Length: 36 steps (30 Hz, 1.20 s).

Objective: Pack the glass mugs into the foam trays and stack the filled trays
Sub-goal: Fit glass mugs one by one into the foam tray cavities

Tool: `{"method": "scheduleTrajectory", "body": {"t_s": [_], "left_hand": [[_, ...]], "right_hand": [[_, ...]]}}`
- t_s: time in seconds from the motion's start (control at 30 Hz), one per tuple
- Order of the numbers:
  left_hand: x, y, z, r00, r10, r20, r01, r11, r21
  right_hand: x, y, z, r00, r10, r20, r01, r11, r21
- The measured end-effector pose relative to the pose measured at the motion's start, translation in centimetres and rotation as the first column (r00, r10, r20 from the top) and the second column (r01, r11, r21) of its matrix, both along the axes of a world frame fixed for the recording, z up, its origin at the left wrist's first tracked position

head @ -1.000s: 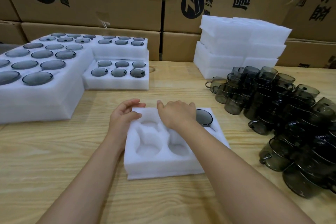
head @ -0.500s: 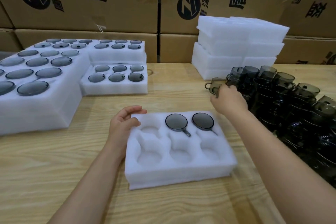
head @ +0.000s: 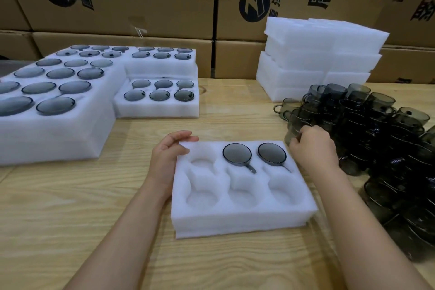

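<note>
A white foam tray [head: 237, 215] with six pockets lies in front of me on the wooden table. Two smoky glass mugs sit upside down in its back row, one in the middle pocket [head: 237, 153] and one in the right pocket [head: 271, 153]. My left hand [head: 168, 156] holds the tray's far left corner, fingers curled over the edge. My right hand [head: 312, 148] grips a smoky mug [head: 292, 133] at the near edge of the heap of loose mugs [head: 376, 139] to the right.
Filled foam trays [head: 58, 110] stand stacked at the left, with a smaller filled stack [head: 160, 106] behind the working tray. Empty foam trays [head: 320, 58] are piled at the back right. Cardboard boxes [head: 141, 0] wall off the table's far edge.
My right hand left the tray after seating a mug in the back middle pocket, reached right to the heap and took hold of a mug. My left hand stayed on the tray corner.
</note>
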<state>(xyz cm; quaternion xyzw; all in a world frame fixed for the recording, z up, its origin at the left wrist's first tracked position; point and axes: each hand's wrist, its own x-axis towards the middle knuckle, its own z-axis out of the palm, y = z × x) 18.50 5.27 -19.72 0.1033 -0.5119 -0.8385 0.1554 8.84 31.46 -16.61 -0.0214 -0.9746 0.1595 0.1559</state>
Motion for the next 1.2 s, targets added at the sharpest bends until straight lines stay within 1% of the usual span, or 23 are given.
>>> {"method": "scheduleTrajectory", "body": {"t_s": [0.03,0.1,0.2,0.27,0.33,0.4,0.47,0.53,0.6,0.73,0.8,0.87,0.97,1.0,1.07,1.13,1.2], "left_hand": [[0.0,-0.1,0.0,1.0,-0.008,-0.006,0.008,0.999,0.038],[0.0,-0.1,0.0,0.999,-0.019,-0.026,0.021,0.996,0.083],[0.1,0.0,-0.1,0.998,-0.016,-0.059,0.019,0.998,0.052],[0.2,0.2,-0.1,0.998,-0.006,-0.07,0.007,1.0,0.008],[0.3,0.3,-0.1,0.996,-0.002,-0.089,0.0,1.0,-0.021],[0.3,0.1,-0.1,0.992,-0.02,-0.121,0.015,0.999,-0.039],[0.5,-0.2,0.1,0.987,-0.05,-0.151,0.039,0.996,-0.079],[0.7,-0.6,0.4,0.982,-0.062,-0.179,0.026,0.98,-0.198],[0.8,-0.6,0.7,0.976,-0.076,-0.205,0.008,0.949,-0.316],[1.0,0.1,1.2,0.97,-0.137,-0.198,0.066,0.942,-0.329],[1.0,0.3,1.3,0.965,-0.17,-0.198,0.087,0.925,-0.369],[1.1,0.4,1.5,0.957,-0.198,-0.212,0.093,0.902,-0.422],[1.1,0.1,1.8,0.943,-0.233,-0.235,0.11,0.89,-0.442],[1.1,0.0,1.9,0.941,-0.237,-0.243,0.109,0.89,-0.444],[1.0,-0.2,1.9,0.94,-0.234,-0.249,0.106,0.892,-0.439],[1.0,-0.3,2.0,0.94,-0.224,-0.259,0.095,0.897,-0.432],[1.0,-0.4,2.0,0.941,-0.202,-0.272,0.071,0.904,-0.422]], "right_hand": [[0.6,-0.3,0.3,0.995,0.058,-0.086,-0.061,0.997,-0.039],[2.1,-1.0,1.2,0.954,0.18,-0.24,-0.207,0.974,-0.094],[4.3,-2.5,2.9,0.838,0.341,-0.427,-0.423,0.899,-0.113],[5.7,-3.7,3.9,0.76,0.414,-0.501,-0.529,0.842,-0.106],[7.0,-5.0,4.3,0.684,0.506,-0.525,-0.633,0.769,-0.084],[8.1,-6.1,4.0,0.609,0.611,-0.507,-0.722,0.691,-0.035],[8.8,-7.1,3.3,0.564,0.693,-0.45,-0.779,0.627,-0.01],[9.0,-7.6,2.6,0.544,0.74,-0.396,-0.808,0.59,-0.006],[8.9,-7.8,2.0,0.544,0.742,-0.392,-0.814,0.58,-0.029],[8.5,-8.0,1.4,0.535,0.742,-0.403,-0.828,0.556,-0.075],[8.4,-8.1,1.3,0.539,0.731,-0.418,-0.829,0.548,-0.11],[8.4,-8.2,1.3,0.544,0.715,-0.439,-0.832,0.527,-0.174],[8.5,-8.5,1.4,0.569,0.704,-0.424,-0.822,0.495,-0.282],[8.5,-8.6,1.6,0.588,0.705,-0.397,-0.809,0.495,-0.318],[8.2,-8.7,2.5,0.608,0.742,-0.282,-0.783,0.501,-0.368],[7.4,-9.2,3.6,0.588,0.796,-0.14,-0.778,0.511,-0.366],[6.7,-9.6,4.7,0.584,0.811,-0.047,-0.77,0.534,-0.349]]}}
